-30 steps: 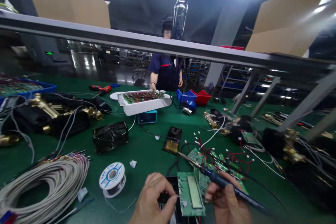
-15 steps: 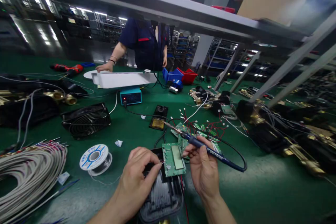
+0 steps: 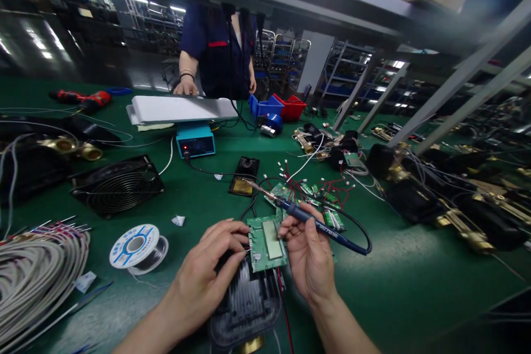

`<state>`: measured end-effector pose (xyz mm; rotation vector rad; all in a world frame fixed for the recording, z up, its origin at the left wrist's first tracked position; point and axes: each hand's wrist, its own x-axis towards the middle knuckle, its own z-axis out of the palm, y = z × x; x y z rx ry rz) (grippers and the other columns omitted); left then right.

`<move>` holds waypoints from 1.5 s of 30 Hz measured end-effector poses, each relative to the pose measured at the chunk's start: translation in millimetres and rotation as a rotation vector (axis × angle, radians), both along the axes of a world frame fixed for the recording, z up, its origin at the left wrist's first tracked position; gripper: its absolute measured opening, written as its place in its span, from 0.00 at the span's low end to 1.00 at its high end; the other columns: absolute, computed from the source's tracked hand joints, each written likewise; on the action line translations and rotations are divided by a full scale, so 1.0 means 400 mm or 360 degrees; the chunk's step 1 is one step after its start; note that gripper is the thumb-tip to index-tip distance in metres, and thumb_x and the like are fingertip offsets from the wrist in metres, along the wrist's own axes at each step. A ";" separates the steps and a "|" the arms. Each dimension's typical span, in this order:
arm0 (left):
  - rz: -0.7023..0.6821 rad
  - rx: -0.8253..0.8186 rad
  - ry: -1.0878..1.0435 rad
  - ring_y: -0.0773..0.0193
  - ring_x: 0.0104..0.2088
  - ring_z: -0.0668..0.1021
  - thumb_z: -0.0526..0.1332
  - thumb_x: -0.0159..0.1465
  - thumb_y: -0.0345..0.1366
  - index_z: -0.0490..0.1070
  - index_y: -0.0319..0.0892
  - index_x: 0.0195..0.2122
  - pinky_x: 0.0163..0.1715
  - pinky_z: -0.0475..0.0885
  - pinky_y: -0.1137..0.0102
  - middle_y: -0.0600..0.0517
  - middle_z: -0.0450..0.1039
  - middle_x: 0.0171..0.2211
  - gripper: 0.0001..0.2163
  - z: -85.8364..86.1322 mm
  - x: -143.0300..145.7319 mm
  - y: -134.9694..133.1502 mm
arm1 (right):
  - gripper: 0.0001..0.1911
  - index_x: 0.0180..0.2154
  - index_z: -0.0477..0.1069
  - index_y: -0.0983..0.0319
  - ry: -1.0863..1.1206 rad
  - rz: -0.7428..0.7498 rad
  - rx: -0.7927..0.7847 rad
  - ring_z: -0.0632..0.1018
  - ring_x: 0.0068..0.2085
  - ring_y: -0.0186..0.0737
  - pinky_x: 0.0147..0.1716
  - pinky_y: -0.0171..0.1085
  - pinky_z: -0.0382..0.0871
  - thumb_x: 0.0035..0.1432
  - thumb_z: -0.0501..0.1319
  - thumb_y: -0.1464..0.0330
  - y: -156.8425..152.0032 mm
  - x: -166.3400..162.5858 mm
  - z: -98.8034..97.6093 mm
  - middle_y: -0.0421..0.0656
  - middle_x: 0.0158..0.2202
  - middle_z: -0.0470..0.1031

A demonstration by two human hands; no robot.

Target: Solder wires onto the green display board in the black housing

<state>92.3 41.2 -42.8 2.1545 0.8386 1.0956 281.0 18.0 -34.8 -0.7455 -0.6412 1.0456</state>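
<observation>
A soldering iron (image 3: pixel 305 214) lies in my right hand (image 3: pixel 311 257), its tip pointing up and left toward the soldering-iron stand (image 3: pixel 244 176). The fingertips of that hand also touch the right edge of a green circuit board (image 3: pixel 258 238) with a pale display. At the board's left edge, my left hand (image 3: pixel 213 260) has its thumb and fingers closed; a thin wire shows near the thumb. The board is tilted over the far end of a black housing (image 3: pixel 249 304). Red and black wires run down beside the housing.
A solder spool (image 3: pixel 135 246) and a grey cable coil (image 3: pixel 37 282) lie left, behind them a fan (image 3: pixel 118 185). The blue soldering station (image 3: pixel 196 140) stands ahead. More boards (image 3: pixel 309 191) lie beyond my right hand. A co-worker (image 3: pixel 215 50) stands across the bench.
My left fingers have shifted up along the board's left edge and spread over it more. My right hand still holds the iron. The view has turned slightly; the co-worker's hand has drawn back.
</observation>
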 end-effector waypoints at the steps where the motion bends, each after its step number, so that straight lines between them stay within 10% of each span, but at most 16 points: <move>1: -0.0022 -0.0022 -0.0013 0.62 0.56 0.74 0.53 0.70 0.28 0.68 0.46 0.36 0.54 0.69 0.65 0.49 0.77 0.45 0.07 0.000 -0.001 0.001 | 0.14 0.44 0.72 0.56 0.0013 0.0002 0.0001 0.78 0.31 0.33 0.35 0.35 0.74 0.59 0.67 0.57 0.000 -0.002 0.000 0.38 0.30 0.79; 7: -0.0117 0.0028 0.0031 0.66 0.56 0.75 0.55 0.69 0.27 0.68 0.46 0.36 0.56 0.71 0.69 0.52 0.79 0.45 0.08 0.013 -0.009 0.017 | 0.16 0.44 0.72 0.57 -0.0078 -0.0064 0.0025 0.78 0.28 0.33 0.32 0.34 0.75 0.59 0.67 0.56 0.001 0.008 0.011 0.38 0.28 0.79; 19: -0.0147 0.0206 -0.0070 0.68 0.53 0.78 0.58 0.67 0.25 0.71 0.44 0.36 0.63 0.67 0.65 0.56 0.82 0.39 0.07 0.006 -0.004 0.030 | 0.20 0.26 0.71 0.63 -0.0556 -0.0942 0.0102 0.61 0.09 0.26 0.07 0.26 0.53 0.56 0.64 0.52 -0.022 0.077 0.033 0.34 0.14 0.65; 45: -0.0142 0.0130 -0.0138 0.72 0.46 0.80 0.60 0.65 0.23 0.72 0.43 0.36 0.60 0.68 0.74 0.54 0.79 0.39 0.07 0.012 0.001 0.027 | 0.15 0.26 0.73 0.62 -0.0720 -0.0955 0.0201 0.60 0.09 0.26 0.04 0.26 0.50 0.59 0.62 0.60 -0.033 0.052 0.013 0.35 0.16 0.67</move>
